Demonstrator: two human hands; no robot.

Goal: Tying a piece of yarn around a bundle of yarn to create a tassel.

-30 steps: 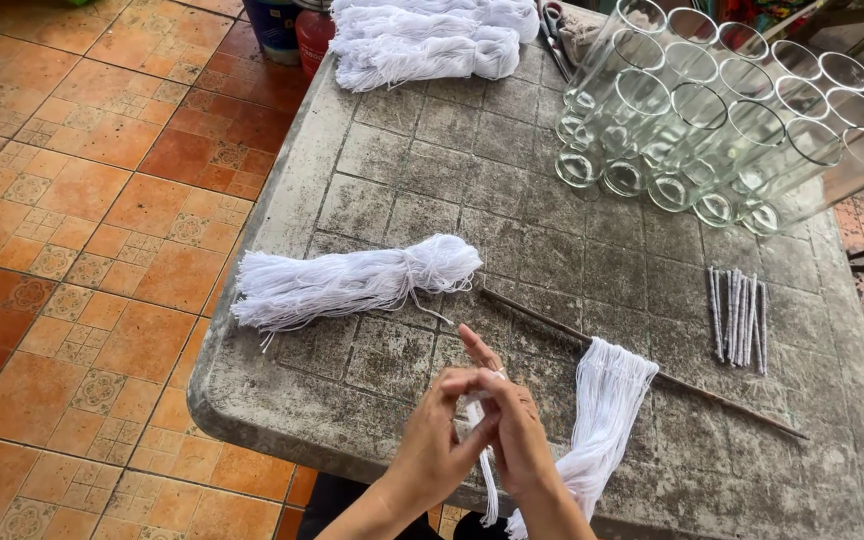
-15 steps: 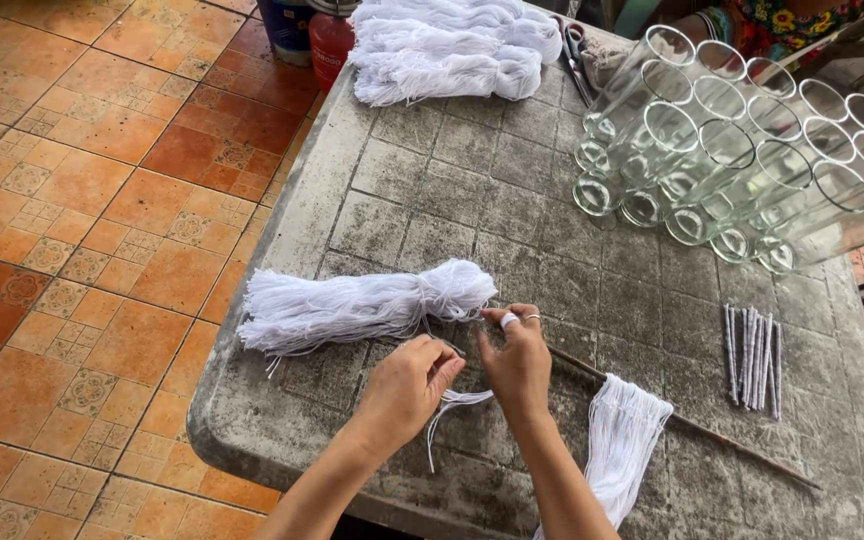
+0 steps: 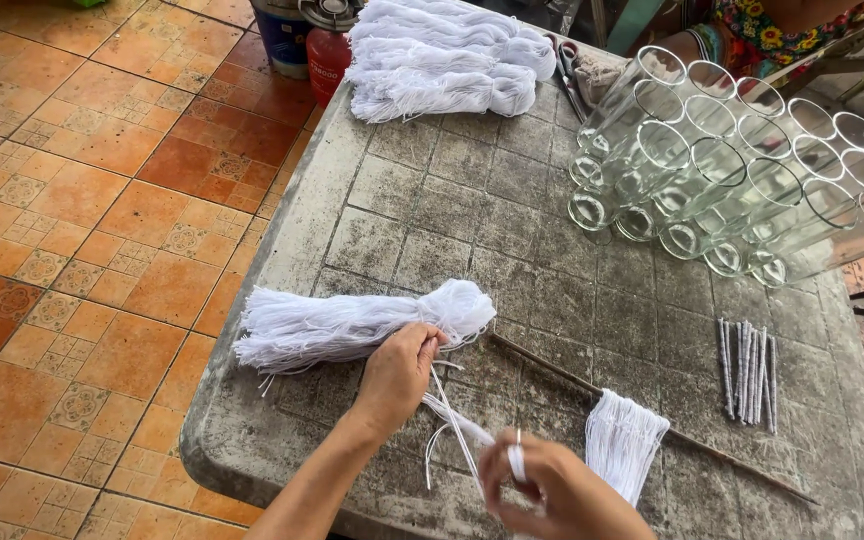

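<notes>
Where both hands met over one strand a second ago, the left hand [image 3: 399,372] now pinches strands at the white string bundle [image 3: 352,322] on the worktop [image 3: 472,215], while the right hand [image 3: 552,490], nearer than the bundle, pulls a few white strands [image 3: 457,425] taut, drawn free.

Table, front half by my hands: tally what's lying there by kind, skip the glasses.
White string bundles: 2
Loose strands: 1, held between left hand and right hand
Long thin stick: 1
Cluster of grey rods: 1
Total: 5
</notes>
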